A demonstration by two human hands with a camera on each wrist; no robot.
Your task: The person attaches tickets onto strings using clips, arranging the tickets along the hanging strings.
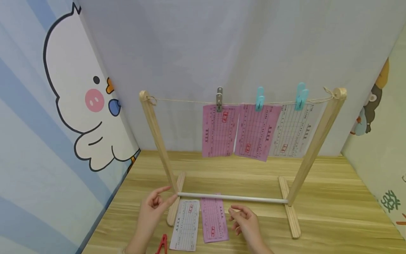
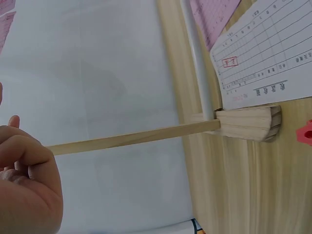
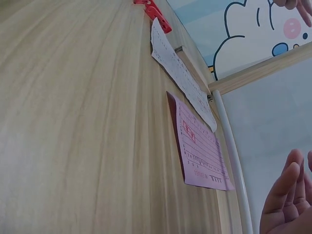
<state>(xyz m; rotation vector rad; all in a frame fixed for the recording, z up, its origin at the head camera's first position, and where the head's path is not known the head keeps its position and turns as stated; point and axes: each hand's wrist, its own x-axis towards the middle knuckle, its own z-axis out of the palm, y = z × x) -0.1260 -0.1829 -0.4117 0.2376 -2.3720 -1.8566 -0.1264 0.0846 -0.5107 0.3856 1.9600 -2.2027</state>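
My left hand (image 1: pixel 153 208) is raised beside the left post of a wooden drying rack (image 1: pixel 158 144), its fingers loosely bent and holding nothing. To the right of a pink printed slip (image 1: pixel 215 219) hovers my right hand (image 1: pixel 246 221), also holding nothing, its fingers relaxed. Left of that slip a white printed slip (image 1: pixel 185 225) lies on the table. A red clothespin (image 1: pixel 163 244) is near the front edge of the view. From the rack's string (image 1: pixel 180 101) hang two pink slips (image 1: pixel 220 135) and one white slip (image 1: pixel 291 132), held by a grey clothespin (image 1: pixel 219 100) and two blue clothespins (image 1: pixel 260 99).
A white crossbar (image 1: pixel 233 198) joins the rack's two feet low over the wood-grain table (image 1: pixel 333 197). The right post (image 1: pixel 317 148) leans outward in the head view. Behind stands a pale cloth backdrop (image 1: pixel 190 46), with a cartoon panel (image 1: pixel 69 70) at the left.
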